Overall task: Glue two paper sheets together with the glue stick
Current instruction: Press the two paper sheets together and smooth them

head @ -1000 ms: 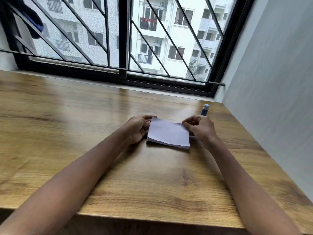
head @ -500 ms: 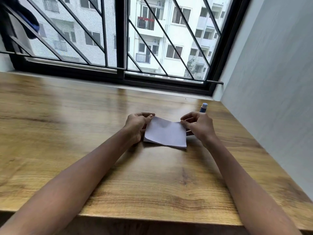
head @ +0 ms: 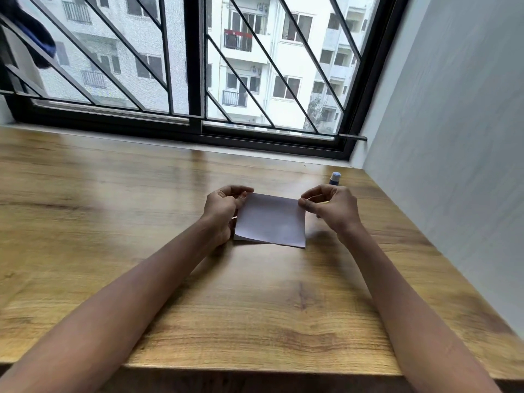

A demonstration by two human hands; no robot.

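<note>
A small stack of white square paper sheets [head: 272, 221] lies on the wooden table [head: 141, 222], its top sheet lifted at the far edge. My left hand [head: 224, 207] pinches the top sheet's far left corner. At the far right corner, my right hand [head: 330, 207] pinches the same sheet. A second sheet edge shows under the near left corner. Behind my right hand stands a glue stick [head: 335, 177] with a blue cap, upright, its lower part hidden by the hand.
A grey wall [head: 453, 165] bounds the table on the right. A black barred window [head: 195, 66] runs along the far side. The table's front edge [head: 255, 368] lies close under my forearms.
Both hands have raised the top sheet's far edge a little, so the sheet now tilts up off the stack. The view has shifted slightly.
</note>
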